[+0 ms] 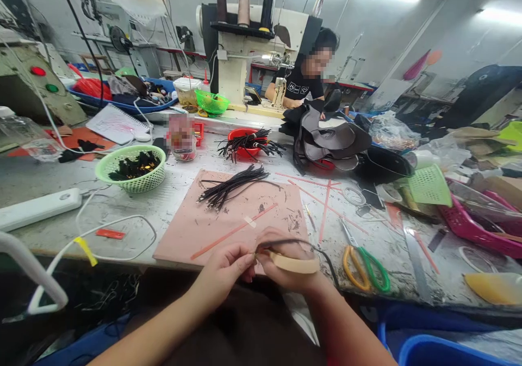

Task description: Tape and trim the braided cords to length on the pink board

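Near the table's front edge my two hands meet fingertip to fingertip. My left hand (234,262) is closed in a pinch at the end of a thin black strap (322,249); the exact spot is mostly hidden by fingers. The strap arcs over my right hand (285,262), which is closed on it, and its other end hangs by the wrist. A roll of beige tape (296,263) also sits in my right hand. Beyond them, a bundle of black straps (234,185) lies on a pink board (183,219), with an orange strip (232,231) on the board too.
Scissors (361,257) and a metal ruler (416,260) lie to the right. Behind the board stands a red bowl (244,151) heaped with straps. A green basket (134,184) holds black pieces. Dark cut pieces (330,137) are piled before a person (304,83) at a sewing machine (232,78).
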Motion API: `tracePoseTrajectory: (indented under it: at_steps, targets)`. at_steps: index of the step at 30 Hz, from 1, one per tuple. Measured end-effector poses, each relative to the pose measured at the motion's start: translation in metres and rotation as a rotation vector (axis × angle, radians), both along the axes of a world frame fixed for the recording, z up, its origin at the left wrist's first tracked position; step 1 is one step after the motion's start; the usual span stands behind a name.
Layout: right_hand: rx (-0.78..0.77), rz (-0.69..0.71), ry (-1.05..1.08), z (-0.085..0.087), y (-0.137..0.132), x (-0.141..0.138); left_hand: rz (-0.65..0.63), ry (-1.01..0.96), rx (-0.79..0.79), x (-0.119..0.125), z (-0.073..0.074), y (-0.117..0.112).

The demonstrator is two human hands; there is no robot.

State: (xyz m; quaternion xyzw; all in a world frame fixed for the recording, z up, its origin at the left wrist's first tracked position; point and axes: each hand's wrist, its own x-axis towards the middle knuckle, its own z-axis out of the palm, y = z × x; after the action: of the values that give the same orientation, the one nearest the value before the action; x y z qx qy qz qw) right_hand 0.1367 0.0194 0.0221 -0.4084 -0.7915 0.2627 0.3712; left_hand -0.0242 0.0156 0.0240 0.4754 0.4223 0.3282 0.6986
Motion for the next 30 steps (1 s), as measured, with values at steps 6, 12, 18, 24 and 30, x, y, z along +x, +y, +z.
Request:
tracePoseTrajectory:
  at_steps: [6,12,18,24,30]
  targets:
    - [-0.094,-0.289,-0.560,-0.025,0.035,0.049,0.079,-0.054,-0.255,-0.001,-0.002,0.005]
    - [-0.320,-0.571,-0.785,-0.049,0.080,0.117,0.223,-0.079,-0.426,0.005,-0.018,0.019]
    - [-0.452,-0.632,-0.972,-0.046,0.097,0.153,0.160,0.007,-0.339,0.008,-0.023,0.018]
    - [-0.574,-0.803,-1.066,-0.026,0.032,0.167,0.168,0.060,-0.308,0.010,-0.020,0.018]
    - [-0.745,-0.911,-1.097,-0.062,-0.052,0.161,0.177,0.107,-0.231,0.009,-0.014,0.020]
